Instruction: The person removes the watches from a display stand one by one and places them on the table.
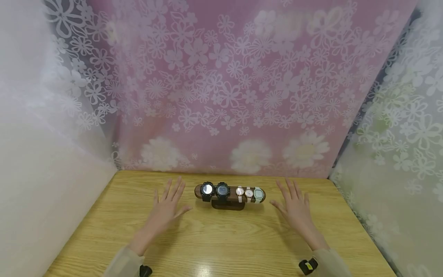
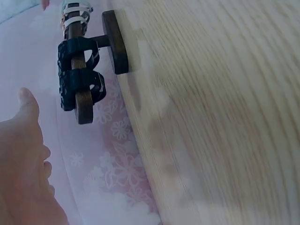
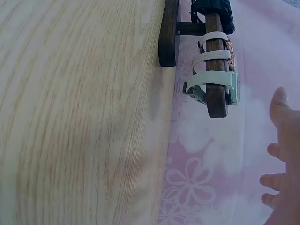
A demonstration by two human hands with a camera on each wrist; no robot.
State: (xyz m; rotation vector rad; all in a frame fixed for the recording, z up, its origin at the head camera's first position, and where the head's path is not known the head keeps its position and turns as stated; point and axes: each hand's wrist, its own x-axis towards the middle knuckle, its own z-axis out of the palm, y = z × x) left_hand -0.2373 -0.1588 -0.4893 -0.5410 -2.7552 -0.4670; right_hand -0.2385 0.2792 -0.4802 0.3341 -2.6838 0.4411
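Observation:
A dark wooden watch stand (image 1: 228, 206) stands near the back of the table, with several watches strapped along its bar. Two bulky black watches (image 2: 75, 89) sit on its left part. Towards the right end are two small watches with pale straps (image 1: 248, 193) and a mint-green square watch (image 3: 215, 78). My left hand (image 1: 167, 209) is spread to the left of the stand, its thumb pointing towards the bar. On the other side my right hand (image 1: 295, 209) spreads its fingers likewise, apart from the mint-green watch. Both hands hold nothing.
The table (image 1: 221, 242) has a light wood-grain top. A pink floral curtain (image 1: 221, 96) hangs right behind its back edge. A pale sheet (image 1: 52, 134) closes off the left side, and a translucent flowered curtain (image 1: 401, 154) the right.

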